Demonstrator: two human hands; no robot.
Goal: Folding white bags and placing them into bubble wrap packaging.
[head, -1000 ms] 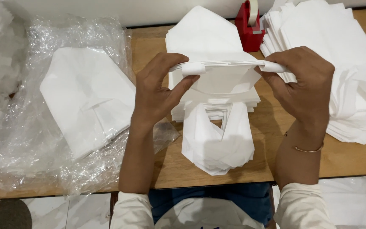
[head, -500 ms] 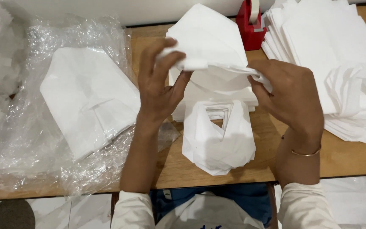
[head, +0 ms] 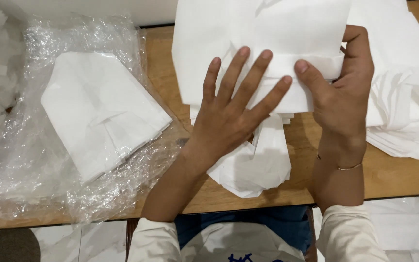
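Observation:
A white folded bag (head: 267, 43) lies on top of a stack of white bags at the middle of the wooden table (head: 403, 179). My left hand (head: 233, 111) presses flat on it, fingers spread apart. My right hand (head: 340, 92) grips the bag's folded lower edge at the right, thumb on top of the fold and fingers behind. The handles of the stacked bags (head: 258, 165) stick out toward me from under my hands.
A second stack of white bags (head: 100, 114) lies on crinkled clear plastic wrap (head: 30, 189) at the left. A thick pile of white bags (head: 403, 106) fills the right side. The table's near edge runs just above my lap.
The bag that both hands held up by its fold now lies on the stack. My left hand has opened and flattened on it. The view has moved closer.

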